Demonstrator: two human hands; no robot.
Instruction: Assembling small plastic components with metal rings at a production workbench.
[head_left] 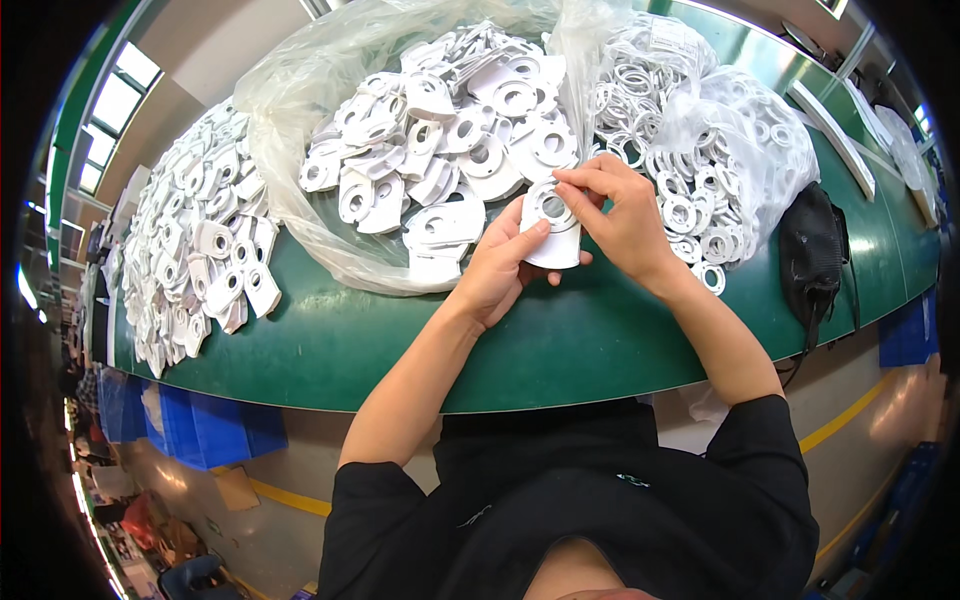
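Note:
My left hand (494, 265) grips a white plastic piece (556, 252) with a round opening, thumb on its face and fingers behind it. A white ring (540, 213) lies around that opening. Bent over the ring's right edge, my right hand (632, 222) has its thumb and index finger closed on the rim. Just beyond both hands, a pile of similar white pieces (487, 155) rests in an opened clear plastic bag (275, 130). To the right of my right hand, loose white rings (680, 214) spill from a second clear bag (790, 165).
Another heap of white pieces (205, 235) covers the left end of the green table (400, 345). A black pouch (812, 255) with a strap lies at the right, near a long white strip (832, 137). Blue bins (215, 425) stand below the table's left edge.

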